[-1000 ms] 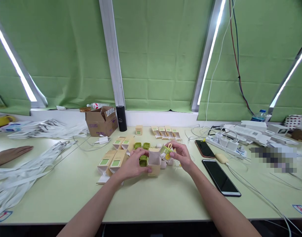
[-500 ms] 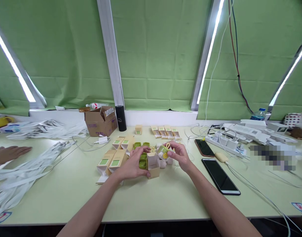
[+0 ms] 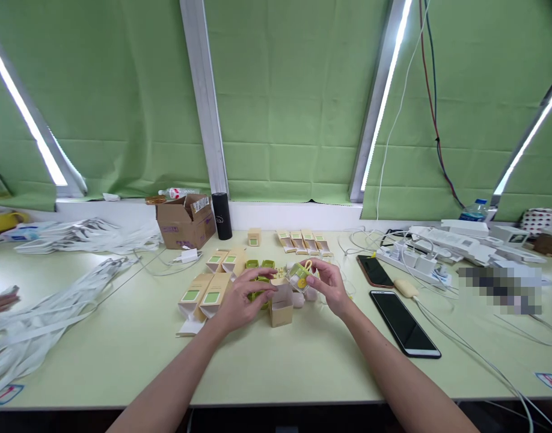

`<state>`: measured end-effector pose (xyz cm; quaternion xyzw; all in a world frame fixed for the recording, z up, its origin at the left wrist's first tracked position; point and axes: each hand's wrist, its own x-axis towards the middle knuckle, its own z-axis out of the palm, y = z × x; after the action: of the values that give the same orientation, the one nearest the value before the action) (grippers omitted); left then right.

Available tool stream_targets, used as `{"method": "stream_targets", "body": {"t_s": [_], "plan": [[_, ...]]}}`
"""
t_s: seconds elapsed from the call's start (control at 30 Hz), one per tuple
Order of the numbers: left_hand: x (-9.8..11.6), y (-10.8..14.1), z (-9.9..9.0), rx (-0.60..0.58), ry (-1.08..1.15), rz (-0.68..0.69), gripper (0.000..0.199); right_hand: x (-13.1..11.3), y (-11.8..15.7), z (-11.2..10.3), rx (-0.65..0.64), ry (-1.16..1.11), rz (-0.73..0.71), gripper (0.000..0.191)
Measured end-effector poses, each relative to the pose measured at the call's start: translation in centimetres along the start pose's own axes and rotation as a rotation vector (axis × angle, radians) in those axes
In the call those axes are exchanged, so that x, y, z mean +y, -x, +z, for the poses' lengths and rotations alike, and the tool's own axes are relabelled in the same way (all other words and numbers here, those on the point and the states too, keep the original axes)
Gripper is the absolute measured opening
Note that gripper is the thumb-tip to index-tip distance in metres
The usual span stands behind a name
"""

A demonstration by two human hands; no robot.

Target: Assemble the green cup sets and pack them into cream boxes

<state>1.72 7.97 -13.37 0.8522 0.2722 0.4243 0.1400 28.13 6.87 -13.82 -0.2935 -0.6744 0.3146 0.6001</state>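
Observation:
My right hand (image 3: 328, 284) is closed on a small clear-and-green container (image 3: 299, 278) with a yellow loop on top and a yellow round mark. It is held beside an open, cream-coloured small cardboard box (image 3: 282, 305) standing on the table. My left hand (image 3: 245, 297) is at the box's upper left edge, its thumb and forefinger curled close together at the rim. Behind that hand, green plastic trays (image 3: 267, 263) are partly covered. Small whitish rounded pieces (image 3: 298, 300) lie just right of the box.
Cream boxes with green labels (image 3: 216, 293) stand to the left; flattened-looking ones (image 3: 302, 242) lie farther back. Two phones (image 3: 404, 322) and a power strip (image 3: 414, 264) are on the right. White straps (image 3: 55, 319), a brown carton (image 3: 186, 222) and another person's hand (image 3: 2, 299) are left.
My left thumb has moved up from the box's lower left side to its upper rim. My right hand still holds the container. The other person's hand has drawn back toward the left edge.

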Motion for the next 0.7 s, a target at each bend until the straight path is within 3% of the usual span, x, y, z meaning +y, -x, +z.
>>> {"method": "stream_targets", "body": {"t_s": [0.2,0.5,0.7], "plan": [[-0.3,0.2,1.1,0.032,-0.054,-0.077,0.023,-0.2,0.5,1.1,0.041,0.033,-0.054,0.036],[-0.7,0.3,1.3,0.034,-0.016,-0.206,0.031,-1.0,0.9,2.9,-0.010,0.056,-0.062,0.031],[-0.6,0.3,1.0,0.010,0.056,-0.220,0.036,-0.9,0.8,2.8,-0.068,0.178,-0.043,0.033]]}}
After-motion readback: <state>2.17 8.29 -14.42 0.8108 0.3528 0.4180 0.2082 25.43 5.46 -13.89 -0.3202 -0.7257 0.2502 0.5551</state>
